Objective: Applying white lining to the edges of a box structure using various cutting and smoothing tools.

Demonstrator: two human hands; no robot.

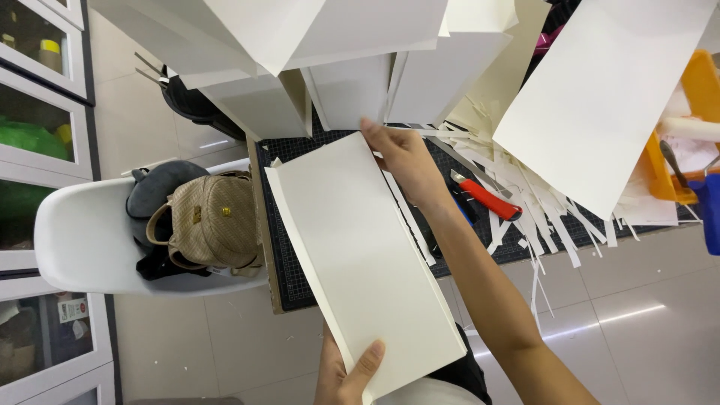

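A long cream card sheet (360,247) with a folded flap along its left edge lies slanted over the dark cutting mat (289,247). My left hand (346,373) grips its near end, thumb on top. My right hand (401,154) holds the far right corner, fingers on the sheet's upper edge. A red-handled utility knife (487,199) lies on the mat just right of my right forearm, among white paper strips (525,202).
Several folded white card pieces (337,45) are stacked at the table's far side, and a large sheet (600,97) leans at the right. A white chair (82,240) on the left holds a tan backpack (214,221). Orange tray (675,150) at right edge.
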